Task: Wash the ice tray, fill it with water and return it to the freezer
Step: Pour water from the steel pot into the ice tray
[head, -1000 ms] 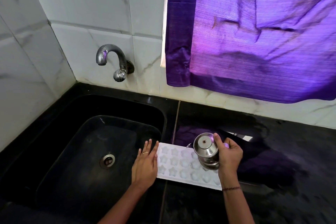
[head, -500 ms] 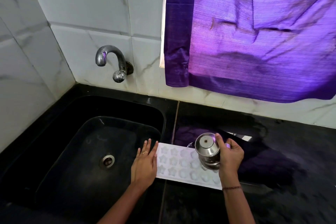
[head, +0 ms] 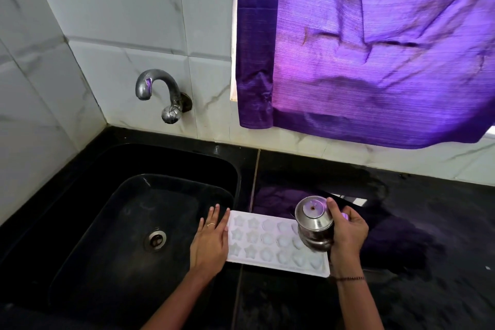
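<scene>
Hands at tray, corner behind steel pot

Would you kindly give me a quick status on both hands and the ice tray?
Left hand flat at the left end of the white plastic star-mould ice tray. Right hand grips a small steel pot tipped over its right end. Nothing blocking.

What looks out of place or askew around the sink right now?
The ice tray lies askew on the counter, its left end jutting over the rim of the sink, where the left hand lies flat alongside it. The right hand grips a steel pot tipped over the tray's right end.
</scene>
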